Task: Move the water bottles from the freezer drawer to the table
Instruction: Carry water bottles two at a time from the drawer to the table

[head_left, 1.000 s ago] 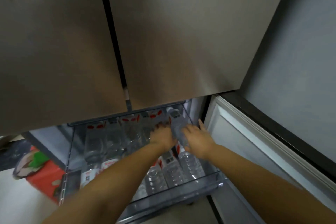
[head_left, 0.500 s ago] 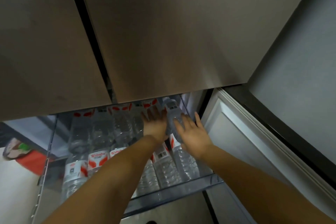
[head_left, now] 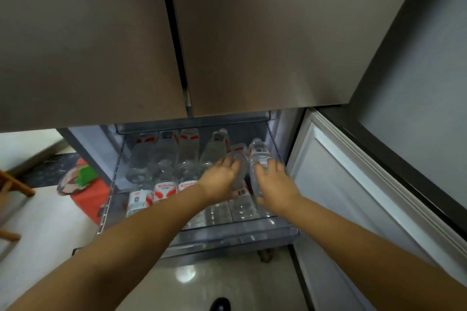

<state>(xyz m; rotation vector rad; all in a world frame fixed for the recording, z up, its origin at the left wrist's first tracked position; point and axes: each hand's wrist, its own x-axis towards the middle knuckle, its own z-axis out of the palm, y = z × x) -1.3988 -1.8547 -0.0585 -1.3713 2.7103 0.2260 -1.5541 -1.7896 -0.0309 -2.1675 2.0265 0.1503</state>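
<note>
The clear freezer drawer (head_left: pixel 227 237) is pulled out below the two closed fridge doors. Several clear water bottles with red-and-white labels (head_left: pixel 164 159) lie in rows inside it. My left hand (head_left: pixel 219 179) is wrapped around one bottle (head_left: pixel 238 159) near the drawer's right side. My right hand (head_left: pixel 274 184) grips another bottle (head_left: pixel 259 153) right beside it, against the right wall. Both bottles are tilted, their far ends raised above the others.
The lower freezer door (head_left: pixel 353 197) stands open on the right. A red box with a round plate-like item (head_left: pixel 75 179) sits on the floor to the left. A wooden chair leg (head_left: pixel 15 184) shows at the far left. Pale floor lies in front of the drawer.
Both hands went from flat and spread over the bottles to closed around one bottle each, and those bottles have tilted up. The view has shifted lower and back.
</note>
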